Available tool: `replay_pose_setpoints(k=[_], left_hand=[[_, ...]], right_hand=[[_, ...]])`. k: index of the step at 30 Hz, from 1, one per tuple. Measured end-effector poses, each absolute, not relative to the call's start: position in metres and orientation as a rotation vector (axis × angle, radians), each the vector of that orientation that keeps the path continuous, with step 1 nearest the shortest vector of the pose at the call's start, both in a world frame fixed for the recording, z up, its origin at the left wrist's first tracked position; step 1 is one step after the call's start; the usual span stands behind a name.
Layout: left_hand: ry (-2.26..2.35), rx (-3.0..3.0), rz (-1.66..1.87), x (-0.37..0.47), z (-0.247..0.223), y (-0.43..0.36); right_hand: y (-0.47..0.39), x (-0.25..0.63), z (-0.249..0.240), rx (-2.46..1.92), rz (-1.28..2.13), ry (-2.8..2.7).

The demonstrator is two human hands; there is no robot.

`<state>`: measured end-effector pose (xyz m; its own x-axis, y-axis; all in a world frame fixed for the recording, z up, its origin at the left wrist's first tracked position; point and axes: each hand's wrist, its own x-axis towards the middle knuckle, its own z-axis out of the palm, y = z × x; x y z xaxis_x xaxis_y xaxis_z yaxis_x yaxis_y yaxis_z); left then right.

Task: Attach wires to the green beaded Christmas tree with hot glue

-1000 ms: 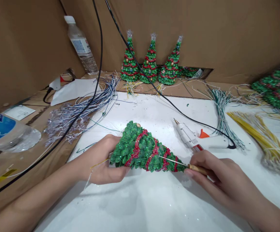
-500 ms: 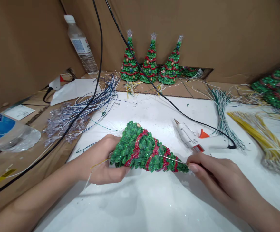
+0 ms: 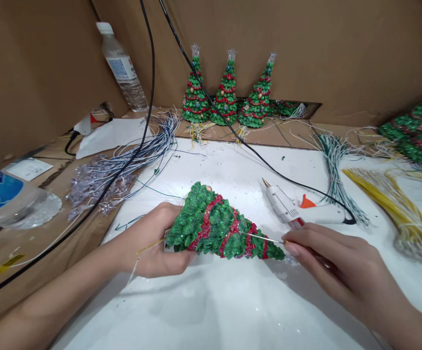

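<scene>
A small green Christmas tree figurine [image 3: 216, 223] with red glitter garlands lies on its side in the air, its tip pointing right. My left hand [image 3: 160, 243] is wrapped round its wide base. A yellow and white wire [image 3: 148, 247] sticks out beside those fingers. Between its pinched fingers, my right hand [image 3: 330, 262] grips a thin metal pick [image 3: 263, 237]. The pick's far end meets the tree at a red garland around mid-height; whether it goes in, I cannot tell. Most of the pick's handle is hidden by my right fingers.
A white hot glue gun [image 3: 287, 206] lies behind my right hand, its black cable [image 3: 254, 151] crossing the view. Three finished trees [image 3: 225, 99] stand at the back. Wire bundles [image 3: 396, 209] lie right, star lights [image 3: 97, 182] left. Water bottles [image 3: 125, 73] stand at the left.
My right hand has shifted slightly right and up, showing more of the tree's tip. The pick's end stays against the tree. My left hand and the tree are nearly still.
</scene>
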<state>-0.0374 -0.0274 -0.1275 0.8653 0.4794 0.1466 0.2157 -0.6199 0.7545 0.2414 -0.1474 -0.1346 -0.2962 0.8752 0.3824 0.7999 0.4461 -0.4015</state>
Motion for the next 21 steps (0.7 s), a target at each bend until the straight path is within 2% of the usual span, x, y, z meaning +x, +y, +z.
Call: replay_pose_setpoints(k=[6,12,21], left_hand=[[0.508,2.239,0.412,-0.037,-0.1255,-0.0287],[0.553,2.228,0.39,-0.0372,-0.1261,-0.0281],[0.505,2.25,0.418,-0.0362,-0.1255,-0.0266]], right_hand=[[-0.1468,0.2432,-0.1338,-1.457,0.35,-2.065],[-0.1415,0.2481,-0.131,-1.402,0.265,-2.188],[-0.1444,0.2471,-0.1321,-1.487,0.427,-2.11]])
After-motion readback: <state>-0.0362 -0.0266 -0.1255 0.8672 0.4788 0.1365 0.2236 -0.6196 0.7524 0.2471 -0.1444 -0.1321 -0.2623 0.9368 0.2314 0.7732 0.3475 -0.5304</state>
